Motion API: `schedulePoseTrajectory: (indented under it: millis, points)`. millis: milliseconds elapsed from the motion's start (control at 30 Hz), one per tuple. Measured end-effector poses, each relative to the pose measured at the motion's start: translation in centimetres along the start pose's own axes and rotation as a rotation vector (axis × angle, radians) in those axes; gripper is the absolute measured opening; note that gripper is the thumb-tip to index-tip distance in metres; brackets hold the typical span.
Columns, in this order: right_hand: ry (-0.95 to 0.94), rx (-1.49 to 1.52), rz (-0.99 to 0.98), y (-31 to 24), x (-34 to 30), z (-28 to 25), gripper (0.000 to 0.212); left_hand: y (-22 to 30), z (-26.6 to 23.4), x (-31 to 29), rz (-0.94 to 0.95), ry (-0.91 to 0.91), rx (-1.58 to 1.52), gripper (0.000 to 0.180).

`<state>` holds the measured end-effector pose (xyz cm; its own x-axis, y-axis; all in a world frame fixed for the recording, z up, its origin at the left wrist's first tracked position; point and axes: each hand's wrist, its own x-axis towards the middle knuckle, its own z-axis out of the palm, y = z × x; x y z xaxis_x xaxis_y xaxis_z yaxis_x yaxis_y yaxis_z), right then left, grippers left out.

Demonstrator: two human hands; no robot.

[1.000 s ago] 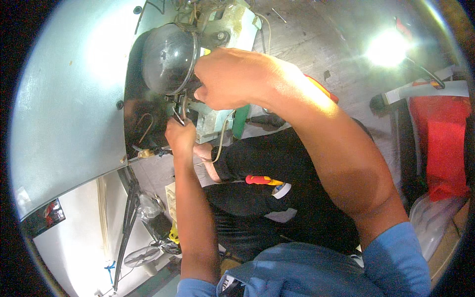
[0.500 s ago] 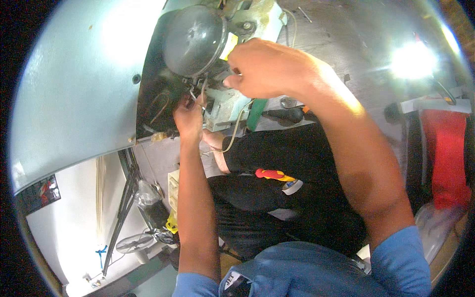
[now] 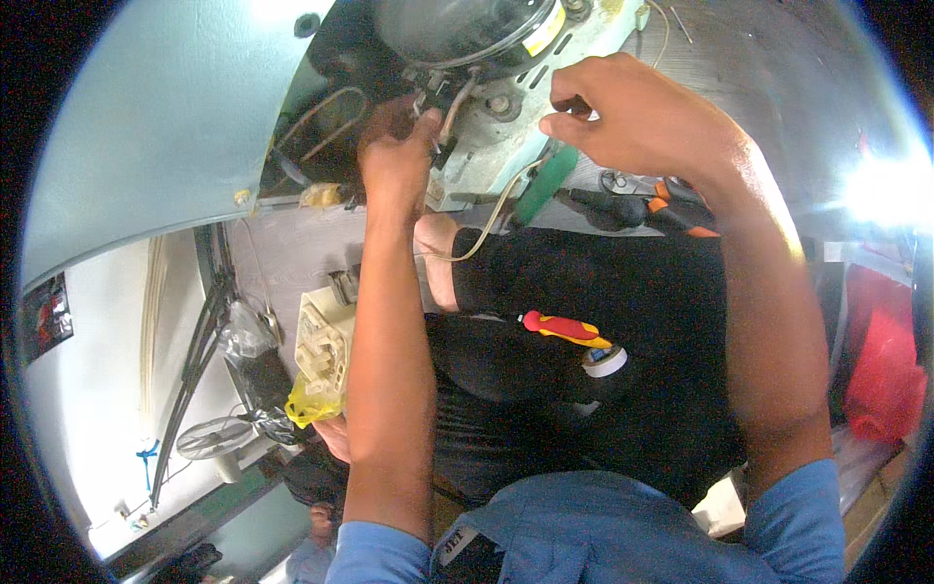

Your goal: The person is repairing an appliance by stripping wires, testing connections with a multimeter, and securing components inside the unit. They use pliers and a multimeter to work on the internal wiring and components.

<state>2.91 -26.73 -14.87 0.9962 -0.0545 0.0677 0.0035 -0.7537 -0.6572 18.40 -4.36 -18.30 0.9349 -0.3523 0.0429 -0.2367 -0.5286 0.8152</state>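
Observation:
At the top sits a black domed compressor (image 3: 457, 34) on a pale, dirty metal base (image 3: 516, 107). My left hand (image 3: 394, 161) reaches in at the compressor's near side, among small metal and black parts and a beige wire (image 3: 457, 109). Its fingers are closed, with the thumb pressed in; the hand and shadow hide what they grip. My right hand (image 3: 632, 112) is raised over the base's right edge, apart from the compressor. Its fingers curl in toward the thumb, and whatever they may hold is hidden.
A red-and-yellow screwdriver (image 3: 559, 328) and a white tape roll (image 3: 605, 362) lie on my dark-clothed lap. Orange-and-black tools (image 3: 671, 204) rest beside a green piece (image 3: 547, 185). The large pale-blue panel (image 3: 156, 146) bounds the left. A cream plastic part (image 3: 326, 341) stands beside my left forearm.
My right hand has drawn away from the compressor's side to the right. My left hand stays at the compressor's near parts. The whole view has shifted, bringing the cream part out more.

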Motion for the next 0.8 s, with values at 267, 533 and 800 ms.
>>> schedulePoseTrajectory:
  millis: [267,533,800]
  points:
    - [-0.053,-0.083,-0.029,-0.2,0.4,1.6,0.030,2.5,0.0,-0.3,-0.001,-0.013,0.242,0.037]
    - [-0.058,-0.090,-0.062,0.2,0.8,2.7,0.034,0.4,0.7,1.1,0.017,0.065,0.194,0.042]
    - [-0.179,0.007,-0.044,-0.5,1.1,2.5,0.028,0.1,0.1,1.4,-0.012,-0.044,0.358,0.041]
